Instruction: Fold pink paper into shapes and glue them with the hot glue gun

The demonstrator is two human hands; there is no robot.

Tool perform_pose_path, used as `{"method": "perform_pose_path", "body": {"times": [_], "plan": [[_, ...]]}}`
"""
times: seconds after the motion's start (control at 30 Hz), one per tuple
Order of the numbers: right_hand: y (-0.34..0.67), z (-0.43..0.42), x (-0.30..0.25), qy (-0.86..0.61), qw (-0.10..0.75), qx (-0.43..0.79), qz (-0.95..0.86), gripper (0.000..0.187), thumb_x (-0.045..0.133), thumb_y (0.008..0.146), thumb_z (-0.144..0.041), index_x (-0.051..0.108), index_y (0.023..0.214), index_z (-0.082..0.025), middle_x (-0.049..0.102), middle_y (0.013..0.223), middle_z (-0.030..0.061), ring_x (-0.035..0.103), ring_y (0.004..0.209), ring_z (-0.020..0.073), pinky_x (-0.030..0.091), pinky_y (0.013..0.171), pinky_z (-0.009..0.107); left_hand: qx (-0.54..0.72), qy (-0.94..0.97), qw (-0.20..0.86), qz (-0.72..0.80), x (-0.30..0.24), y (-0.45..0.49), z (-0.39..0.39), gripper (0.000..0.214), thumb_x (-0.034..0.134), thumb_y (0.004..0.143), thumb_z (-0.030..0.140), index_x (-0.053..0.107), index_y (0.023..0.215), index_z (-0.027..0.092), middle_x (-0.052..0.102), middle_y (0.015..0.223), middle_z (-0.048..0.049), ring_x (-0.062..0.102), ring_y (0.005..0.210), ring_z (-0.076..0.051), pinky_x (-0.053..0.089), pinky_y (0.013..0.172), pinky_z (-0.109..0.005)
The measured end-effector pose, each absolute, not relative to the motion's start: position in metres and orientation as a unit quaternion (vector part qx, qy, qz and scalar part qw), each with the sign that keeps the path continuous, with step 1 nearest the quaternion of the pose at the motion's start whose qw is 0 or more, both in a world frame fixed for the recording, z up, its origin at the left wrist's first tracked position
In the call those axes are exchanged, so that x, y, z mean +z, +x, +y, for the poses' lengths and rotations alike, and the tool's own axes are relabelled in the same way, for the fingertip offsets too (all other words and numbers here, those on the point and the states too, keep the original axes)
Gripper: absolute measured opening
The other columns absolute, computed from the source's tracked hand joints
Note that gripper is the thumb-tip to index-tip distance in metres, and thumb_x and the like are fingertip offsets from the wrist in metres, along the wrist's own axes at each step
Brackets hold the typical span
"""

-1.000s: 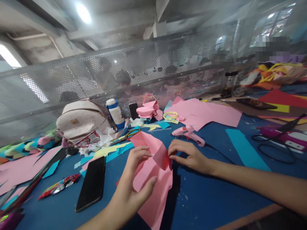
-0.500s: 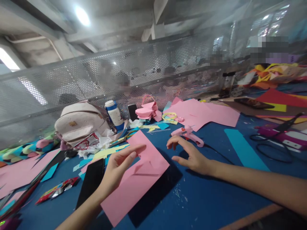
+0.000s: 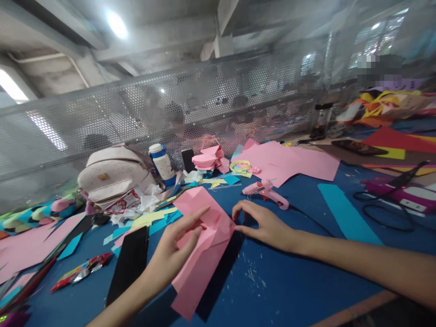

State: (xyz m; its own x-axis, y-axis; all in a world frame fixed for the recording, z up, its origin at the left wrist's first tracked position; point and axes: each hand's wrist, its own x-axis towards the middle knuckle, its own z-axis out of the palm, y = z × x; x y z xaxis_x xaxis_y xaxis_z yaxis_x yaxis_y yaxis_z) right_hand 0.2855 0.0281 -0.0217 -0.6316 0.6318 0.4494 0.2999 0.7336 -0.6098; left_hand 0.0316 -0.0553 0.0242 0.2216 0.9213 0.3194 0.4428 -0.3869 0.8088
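A creased sheet of pink paper (image 3: pixel 218 227) is held at a tilt above the blue table, its shadow falling to the right. My left hand (image 3: pixel 180 240) grips it from the left, with index finger and thumb stretched over its upper face; the other fingers are mostly hidden. At the sheet's right corner, my right hand (image 3: pixel 264 227) pinches the edge between thumb and fingertips. Just beyond that hand lies a pink glue gun (image 3: pixel 267 193), its cable running right. A black phone (image 3: pixel 129 261) rests left of my left wrist.
Behind are a pale backpack (image 3: pixel 116 175), a white-and-blue bottle (image 3: pixel 162 163), a pink paper basket (image 3: pixel 211 159) and large pink sheets (image 3: pixel 286 159). A blue paper strip (image 3: pixel 347 213) and a purple device with cables (image 3: pixel 402 193) lie right. A snack wrapper (image 3: pixel 81 271) lies left.
My right hand has moved slightly left and taken hold of the pink paper's corner. The sheet has turned and bent, and its lower end has shifted right.
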Motion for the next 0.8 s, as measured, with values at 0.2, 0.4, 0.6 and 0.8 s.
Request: {"method": "perform_pose_path", "body": {"times": [0.2,0.4,0.6,0.8], "plan": [[0.285,0.034,-0.024,-0.282,0.357,0.221,-0.863,0.025,0.059,0.084,-0.013,0.051,0.107,-0.021,0.058,0.108,0.0051,0.056,0.09,0.0172,0.049,0.077,0.03,0.304,0.767,0.358,0.438,0.025,0.035,-0.068,0.063,0.056,0.092,0.03,0.029,0.149,0.038,0.057,0.136,-0.0086,0.059,0.119,-0.024,0.045,0.105,-0.042],[0.287,0.032,-0.022,-0.211,0.443,0.165,-0.856,0.024,0.043,0.088,-0.005,0.051,0.104,-0.021,0.057,0.101,0.006,0.053,0.098,0.0196,0.044,0.088,0.036,0.368,0.745,0.366,0.419,0.033,0.033,-0.056,0.031,0.048,0.097,0.029,0.058,0.126,0.026,0.065,0.124,-0.0095,0.067,0.103,-0.021,0.052,0.093,-0.036],[0.295,0.029,-0.011,-0.142,0.462,0.076,-0.872,0.025,0.044,0.091,-0.009,0.055,0.109,-0.024,0.054,0.107,0.007,0.05,0.105,0.0211,0.041,0.094,0.042,0.311,0.778,0.361,0.41,0.029,0.039,-0.056,0.022,0.047,0.096,0.022,0.066,0.106,0.023,0.064,0.128,-0.0068,0.057,0.122,-0.022,0.046,0.1,-0.033],[0.304,0.031,0.003,-0.047,0.301,-0.133,-0.943,0.055,0.067,0.082,-0.05,0.053,0.132,-0.03,0.042,0.141,0.0104,0.031,0.133,0.031,0.031,0.108,0.051,0.279,0.814,0.294,0.416,0.027,0.045,-0.065,0.026,0.048,0.094,0.021,0.067,0.111,0.028,0.069,0.118,-0.0028,0.064,0.109,-0.021,0.048,0.094,-0.029]]}}
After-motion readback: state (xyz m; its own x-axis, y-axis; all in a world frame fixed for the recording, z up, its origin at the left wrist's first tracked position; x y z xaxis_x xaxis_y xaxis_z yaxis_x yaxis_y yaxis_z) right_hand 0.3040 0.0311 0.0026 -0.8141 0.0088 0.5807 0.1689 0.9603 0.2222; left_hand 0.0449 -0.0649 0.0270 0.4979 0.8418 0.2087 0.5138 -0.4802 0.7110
